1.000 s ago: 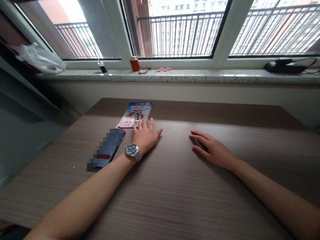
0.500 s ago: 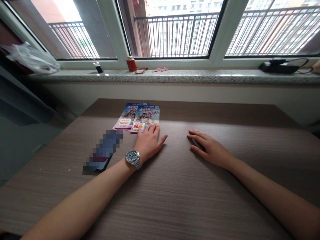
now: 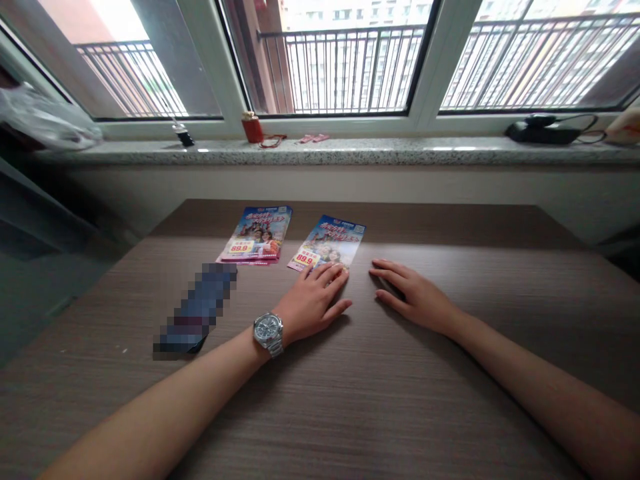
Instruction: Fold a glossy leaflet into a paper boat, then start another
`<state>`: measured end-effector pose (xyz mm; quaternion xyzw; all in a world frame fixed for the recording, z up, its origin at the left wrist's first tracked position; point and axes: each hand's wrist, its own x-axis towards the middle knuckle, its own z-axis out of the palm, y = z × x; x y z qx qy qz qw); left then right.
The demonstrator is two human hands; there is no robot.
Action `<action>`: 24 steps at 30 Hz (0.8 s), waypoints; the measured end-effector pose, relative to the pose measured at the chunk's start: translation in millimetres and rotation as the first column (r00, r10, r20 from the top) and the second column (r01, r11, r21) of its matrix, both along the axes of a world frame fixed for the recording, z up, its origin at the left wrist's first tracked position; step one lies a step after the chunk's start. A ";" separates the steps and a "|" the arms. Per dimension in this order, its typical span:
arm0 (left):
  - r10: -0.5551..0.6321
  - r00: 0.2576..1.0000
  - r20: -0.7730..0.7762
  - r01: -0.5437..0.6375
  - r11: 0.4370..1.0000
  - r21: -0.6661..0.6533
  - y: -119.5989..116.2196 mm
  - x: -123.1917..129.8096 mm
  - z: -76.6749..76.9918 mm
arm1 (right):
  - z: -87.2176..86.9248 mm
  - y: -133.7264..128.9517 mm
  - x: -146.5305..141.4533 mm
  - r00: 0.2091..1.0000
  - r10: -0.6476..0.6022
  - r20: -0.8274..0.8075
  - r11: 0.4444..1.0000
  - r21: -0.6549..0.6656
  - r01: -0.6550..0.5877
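Observation:
A colourful flyer [image 3: 333, 241] lies flat on the wooden table [image 3: 320, 400], and the fingertips of my left hand [image 3: 313, 301] rest on its lower edge. That hand wears a silver watch [image 3: 269, 331], its fingers spread. To the left sits a stack of similar flyers [image 3: 257, 233], apart from the single one. My right hand [image 3: 417, 298] lies on the table to the right of the flyer, holding nothing, with its fingers apart. A pixelated dark, phone-like object [image 3: 197, 310] is left of my left wrist.
Behind the table runs a stone windowsill [image 3: 380, 157]. On it are a plastic bag [image 3: 47, 123], a small dark bottle [image 3: 184, 135], a red container [image 3: 253, 128], pink clips [image 3: 315, 139] and a black object with a cord [image 3: 543, 130].
My left hand has slid one flyer to the right, away from the stack. The view has shifted slightly; my right hand remains in about the same place on the table.

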<state>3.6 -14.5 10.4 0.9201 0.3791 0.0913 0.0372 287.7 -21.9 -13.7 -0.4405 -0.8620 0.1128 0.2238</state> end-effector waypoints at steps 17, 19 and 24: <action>-0.354 0.935 0.028 0.355 0.929 -0.106 -6.1 -1.6 11.3 | 6.5 -4.1 -1.4 0.987 -0.098 -0.129 0.994 0.038 0.103; -0.378 0.926 0.023 0.378 0.919 -0.117 -10.2 0.0 13.1 | 5.7 -3.4 -1.6 0.989 -0.097 -0.116 0.993 0.052 0.103; -0.429 0.902 0.035 0.430 0.895 -0.114 -18.7 3.5 17.1 | 4.3 -2.6 -2.1 0.992 -0.102 -0.069 0.993 0.057 0.106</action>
